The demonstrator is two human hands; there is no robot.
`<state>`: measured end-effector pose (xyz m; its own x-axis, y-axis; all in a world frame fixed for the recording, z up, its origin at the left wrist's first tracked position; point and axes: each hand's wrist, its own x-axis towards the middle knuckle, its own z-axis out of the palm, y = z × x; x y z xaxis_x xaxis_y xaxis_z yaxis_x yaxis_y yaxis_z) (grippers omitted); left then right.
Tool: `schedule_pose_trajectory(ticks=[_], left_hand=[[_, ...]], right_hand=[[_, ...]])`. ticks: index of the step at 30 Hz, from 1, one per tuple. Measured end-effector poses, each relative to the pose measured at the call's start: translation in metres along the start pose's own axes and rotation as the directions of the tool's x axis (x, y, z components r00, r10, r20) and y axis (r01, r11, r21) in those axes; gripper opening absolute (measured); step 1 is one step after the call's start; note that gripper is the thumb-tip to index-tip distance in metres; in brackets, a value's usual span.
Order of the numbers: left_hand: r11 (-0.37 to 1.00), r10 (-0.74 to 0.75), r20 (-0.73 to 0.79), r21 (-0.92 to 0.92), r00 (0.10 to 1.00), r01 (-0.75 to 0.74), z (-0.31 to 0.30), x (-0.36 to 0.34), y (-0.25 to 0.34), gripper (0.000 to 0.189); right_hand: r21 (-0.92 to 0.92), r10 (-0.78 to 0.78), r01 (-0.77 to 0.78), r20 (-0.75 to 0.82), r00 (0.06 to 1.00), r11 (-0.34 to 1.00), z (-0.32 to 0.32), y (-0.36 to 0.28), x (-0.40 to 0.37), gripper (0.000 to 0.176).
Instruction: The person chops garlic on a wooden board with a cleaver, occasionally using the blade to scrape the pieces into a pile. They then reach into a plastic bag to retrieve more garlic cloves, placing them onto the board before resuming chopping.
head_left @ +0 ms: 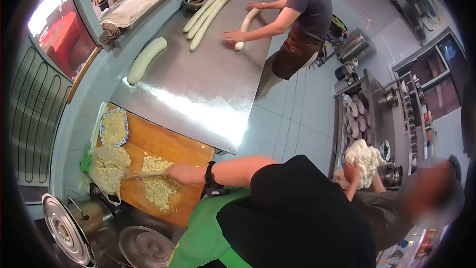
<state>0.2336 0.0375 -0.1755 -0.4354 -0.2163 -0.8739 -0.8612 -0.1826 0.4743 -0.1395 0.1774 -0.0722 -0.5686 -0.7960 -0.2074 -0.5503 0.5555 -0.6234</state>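
My right hand (184,173), below a dark wristwatch, grips the handle end of a kitchen knife (148,174). The thin blade, seen nearly edge-on, reaches left over a wooden cutting board (186,149). Pale, finely chopped food (161,188) lies in a heap around and below the blade. Close to the blade's tip is a clear plastic bag (110,166) with more chopped pieces. A blue-and-white patterned dish (114,126) at the board's far corner holds similar bits. My left hand is out of view.
A steel table (208,79) adjoins the board, bearing several long dough rolls (218,15) and one thicker roll (147,61). A co-worker (310,15) rolls dough there. Another person holds a large dough mass (364,164) at right. Metal pots (89,216) stand at lower left.
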Motion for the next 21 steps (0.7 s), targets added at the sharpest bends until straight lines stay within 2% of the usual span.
schedule_pose_trajectory(ticks=[1, 3, 4, 5, 7, 8, 9, 11, 12, 14, 15, 17, 20, 21], left_hand=[[1.000, 0.006, -0.012, -0.007, 1.000, -0.006, -0.003, -0.005, -0.002, 0.018], [1.000, 0.000, -0.047, -0.018, 0.999, -0.001, -0.011, -0.028, -0.018, 0.018], [1.000, -0.012, -0.062, -0.022, 0.998, 0.011, -0.013, -0.044, -0.034, 0.018], [0.999, -0.018, -0.086, -0.033, 0.996, 0.015, -0.013, -0.062, -0.048, 0.018], [0.998, -0.044, -0.130, -0.055, 0.991, 0.038, -0.004, -0.104, -0.080, 0.018], [0.997, -0.028, -0.151, -0.074, 0.988, 0.017, 0.008, -0.116, -0.089, 0.018], [0.996, -0.016, -0.164, -0.084, 0.986, 0.002, 0.015, -0.123, -0.102, 0.018], [0.994, 0.016, -0.190, -0.105, 0.982, -0.037, 0.024, -0.127, -0.134, 0.018], [0.992, 0.028, -0.205, -0.119, 0.978, -0.053, 0.028, -0.132, -0.144, 0.018], [0.987, 0.036, -0.224, -0.142, 0.974, -0.069, 0.033, -0.130, -0.158, 0.018], [0.989, -0.037, -0.228, -0.151, 0.973, 0.002, 0.054, -0.146, -0.124, 0.018], [0.985, -0.050, -0.246, -0.171, 0.968, 0.007, 0.058, -0.151, -0.142, 0.018], [0.979, -0.078, -0.268, -0.204, 0.960, 0.022, 0.065, -0.163, -0.133, 0.018], [0.976, -0.061, -0.303, -0.217, 0.951, -0.006, 0.064, -0.175, -0.115, 0.018]], right_hand=[[0.010, -0.030, 0.030, -0.049, 0.998, 0.999, 0.013, 0.010, 0.007, 0.014], [0.320, -0.011, 0.041, -0.093, 0.996, 0.946, 0.011, 0.009, 0.000, 0.017], [0.077, -0.157, 0.165, -0.105, 0.982, 0.983, -0.009, -0.005, -0.025, 0.021], [0.063, -0.140, 0.143, -0.052, 0.989, 0.988, -0.017, -0.018, -0.034, 0.021], [0.065, -0.006, 0.005, 0.016, 1.000, 0.998, -0.005, -0.034, -0.068, 0.018], [-0.051, -0.024, 0.023, -0.017, 1.000, 0.998, -0.001, -0.021, -0.063, 0.019], [-0.163, 0.037, -0.026, 0.065, 0.997, 0.986, -0.015, -0.031, -0.067, 0.018], [-0.100, 0.071, -0.059, 0.123, 0.990, 0.993, -0.036, -0.053, -0.082, 0.015], [-0.114, 0.038, -0.022, 0.132, 0.991, 0.993, -0.048, -0.071, -0.089, 0.015], [-0.252, -0.061, 0.055, -0.015, 0.998, 0.966, -0.061, -0.104, -0.107, 0.011], [-0.184, -0.045, 0.060, 0.085, 0.995, 0.981, -0.097, -0.046, -0.067, 0.011], [-0.297, -0.099, 0.076, -0.063, 0.993, 0.952, -0.091, -0.033, -0.053, 0.011], [-0.352, -0.066, 0.066, 0.012, 0.998, 0.934, -0.073, -0.022, -0.041, 0.011], [-0.282, -0.089, 0.088, 0.008, 0.996, 0.955, -0.059, -0.019, -0.042, 0.011]])
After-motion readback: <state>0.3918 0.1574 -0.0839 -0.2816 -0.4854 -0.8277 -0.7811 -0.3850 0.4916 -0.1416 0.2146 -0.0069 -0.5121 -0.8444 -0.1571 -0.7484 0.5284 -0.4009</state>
